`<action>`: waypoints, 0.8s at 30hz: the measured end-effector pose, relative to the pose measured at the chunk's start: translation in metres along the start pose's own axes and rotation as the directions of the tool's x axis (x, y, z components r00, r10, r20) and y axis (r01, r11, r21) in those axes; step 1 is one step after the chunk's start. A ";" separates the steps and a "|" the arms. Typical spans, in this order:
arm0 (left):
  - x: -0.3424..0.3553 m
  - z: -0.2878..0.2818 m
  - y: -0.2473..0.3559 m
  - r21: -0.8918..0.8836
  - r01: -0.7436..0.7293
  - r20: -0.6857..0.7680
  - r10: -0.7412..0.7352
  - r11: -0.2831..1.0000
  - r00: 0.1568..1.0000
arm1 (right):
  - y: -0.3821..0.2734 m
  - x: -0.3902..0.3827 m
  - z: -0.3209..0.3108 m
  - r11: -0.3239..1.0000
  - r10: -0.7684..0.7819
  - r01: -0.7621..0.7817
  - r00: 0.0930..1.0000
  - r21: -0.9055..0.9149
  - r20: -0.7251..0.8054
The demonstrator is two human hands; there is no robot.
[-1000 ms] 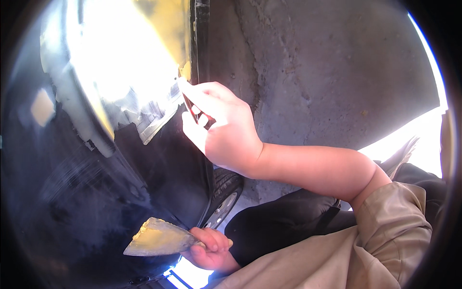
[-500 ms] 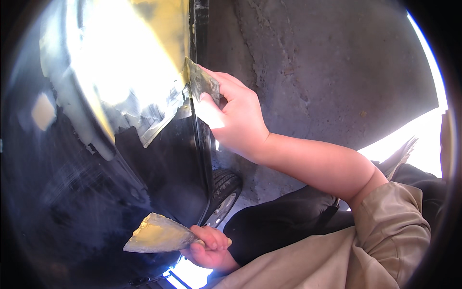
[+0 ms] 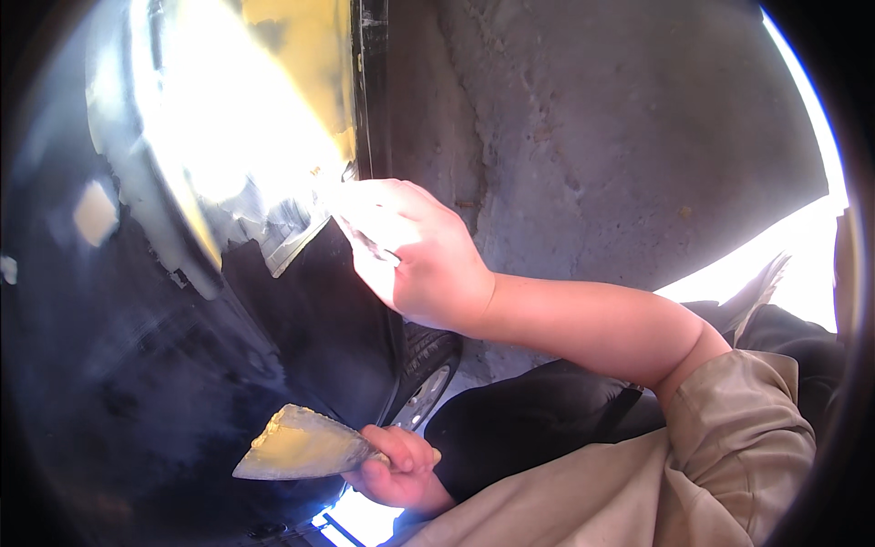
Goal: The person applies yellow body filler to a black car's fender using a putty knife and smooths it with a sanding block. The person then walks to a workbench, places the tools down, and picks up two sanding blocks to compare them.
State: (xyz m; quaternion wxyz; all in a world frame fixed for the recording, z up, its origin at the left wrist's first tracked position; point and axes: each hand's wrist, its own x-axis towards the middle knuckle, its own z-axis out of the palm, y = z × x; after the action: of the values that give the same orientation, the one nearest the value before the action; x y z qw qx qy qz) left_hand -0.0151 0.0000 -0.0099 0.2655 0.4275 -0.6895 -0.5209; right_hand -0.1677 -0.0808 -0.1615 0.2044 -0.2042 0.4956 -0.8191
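Note:
My right hand (image 3: 427, 260) is closed around a thin, flat filler spreader (image 3: 372, 246). Only its narrow edge shows between thumb and fingers. The fingertips are at the border of a filler patch (image 3: 305, 46) on a black car panel (image 3: 310, 301). Yellow and grey filler shows there, and strong glare washes out much of the patch. Lower down, my left hand (image 3: 396, 467) grips a putty knife (image 3: 305, 445) by its handle. The wide blade points left, with yellow filler on its face and along its ragged end.
Below the panel's right edge sits a car wheel (image 3: 428, 374), close to my dark-trousered leg (image 3: 529, 410). Grey, rough concrete floor (image 3: 620, 137) stretches beyond my right arm. Bright sunlight falls at the far right.
My right hand has moved down and slightly left along the panel edge, turning so the spreader's face is less visible. My left hand and the putty knife stay about where they were.

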 end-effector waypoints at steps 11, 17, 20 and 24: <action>-0.002 0.001 0.000 0.008 0.023 -0.060 -0.023 1.000 0.998 | 0.027 0.014 -0.001 0.917 0.379 -0.372 0.925 0.141 -0.022; -0.007 0.002 0.004 -0.004 0.014 -0.056 -0.015 1.000 0.998 | 0.023 0.018 -0.002 0.902 0.385 -0.389 0.921 0.187 0.056; -0.008 -0.001 0.004 -0.016 0.016 -0.026 -0.016 1.000 1.000 | 0.022 0.012 0.004 0.900 0.351 -0.350 0.935 0.260 0.044; -0.006 -0.001 0.004 -0.027 0.023 -0.008 -0.023 0.999 1.000 | 0.005 0.005 0.003 0.891 0.385 -0.398 0.917 0.217 0.102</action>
State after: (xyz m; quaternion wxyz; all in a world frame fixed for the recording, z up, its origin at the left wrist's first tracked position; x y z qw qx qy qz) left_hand -0.0129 0.0052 -0.0050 0.2682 0.4341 -0.6763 -0.5312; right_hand -0.1701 -0.0877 -0.1638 0.4017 -0.0977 0.4211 -0.8073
